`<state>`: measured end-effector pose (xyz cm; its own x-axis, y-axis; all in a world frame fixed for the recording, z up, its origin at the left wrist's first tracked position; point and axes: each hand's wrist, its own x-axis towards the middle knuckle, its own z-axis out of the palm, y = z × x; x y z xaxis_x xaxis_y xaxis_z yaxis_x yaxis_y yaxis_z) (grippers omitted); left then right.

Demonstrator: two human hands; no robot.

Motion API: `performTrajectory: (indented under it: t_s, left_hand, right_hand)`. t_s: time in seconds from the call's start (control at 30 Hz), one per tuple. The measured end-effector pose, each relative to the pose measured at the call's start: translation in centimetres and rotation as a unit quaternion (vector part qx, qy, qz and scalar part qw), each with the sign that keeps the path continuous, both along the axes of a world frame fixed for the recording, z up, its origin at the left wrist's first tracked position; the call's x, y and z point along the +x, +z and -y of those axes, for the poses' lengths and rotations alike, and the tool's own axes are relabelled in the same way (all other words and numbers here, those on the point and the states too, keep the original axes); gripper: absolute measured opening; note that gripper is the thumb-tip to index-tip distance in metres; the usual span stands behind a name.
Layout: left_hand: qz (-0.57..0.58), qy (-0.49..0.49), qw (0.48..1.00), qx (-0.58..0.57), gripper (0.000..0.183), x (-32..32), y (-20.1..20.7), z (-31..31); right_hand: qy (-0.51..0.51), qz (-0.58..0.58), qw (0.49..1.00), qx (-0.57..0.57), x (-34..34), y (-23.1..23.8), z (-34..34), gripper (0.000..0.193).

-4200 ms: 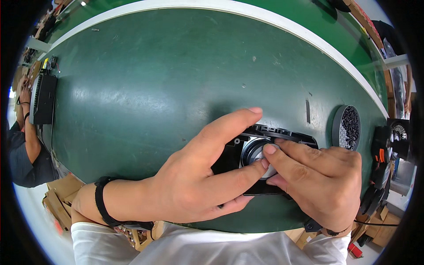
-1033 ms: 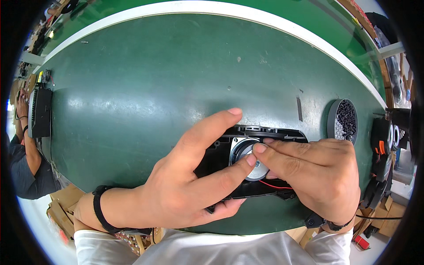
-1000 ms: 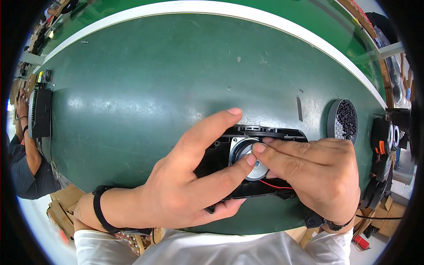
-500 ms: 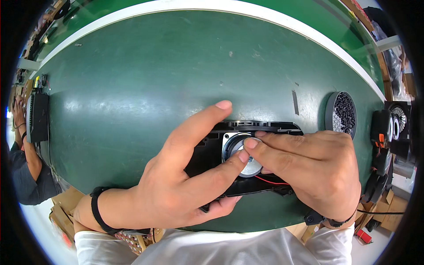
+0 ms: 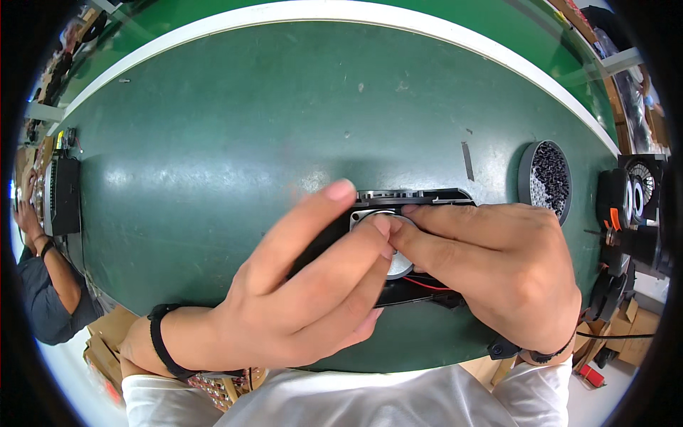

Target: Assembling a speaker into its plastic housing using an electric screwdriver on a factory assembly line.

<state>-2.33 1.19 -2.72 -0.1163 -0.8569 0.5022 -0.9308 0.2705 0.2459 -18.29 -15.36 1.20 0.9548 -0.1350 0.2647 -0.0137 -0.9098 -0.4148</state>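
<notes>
Table (image 5: pixel 213 142) of dark green carries, near its near edge, a black housing (image 5: pixel 416 196) lying long-axis left to right under both hands, the left hand (image 5: pixel 313 292) gripping its left end while the right hand (image 5: pixel 491 263) pinches the round silver speaker (image 5: pixel 398 267) seated in it.

A dark green bench (image 5: pixel 213 142) with a white rim fills most of the view, its surface scuffed and glossy under overhead light. Beyond the rim lies a brighter green floor (image 5: pixel 455 14). Cardboard boxes (image 5: pixel 107 341) stand below the bench's left edge.
</notes>
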Motion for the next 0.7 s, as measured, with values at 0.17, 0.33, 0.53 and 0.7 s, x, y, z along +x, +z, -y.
performTrajectory:
  t_s: [0.17,0.33,0.53,0.7]
  left_hand:
    - [0.014,-0.03,0.999,-0.023,0.034,0.1,-0.3,0.2]
    - [0.003,-0.025,0.999,-0.046,0.037,0.0,-0.8,0.2]
    - [0.012,-0.026,0.998,-0.052,0.035,0.0,-0.7,0.3]
    - [0.034,-0.013,0.998,-0.055,0.036,0.4,-1.0,-0.1]
  right_hand:
    - [-0.006,-0.008,1.0,-0.002,0.0,0.1,-0.2,0.031]
    - [-0.02,-0.008,1.0,-0.002,0.0,0.4,-0.8,0.032]
    - [-0.023,-0.004,1.0,-0.003,-0.1,0.4,-0.7,0.029]
    - [-0.022,0.002,1.0,0.023,-0.2,2.7,-0.3,0.023]
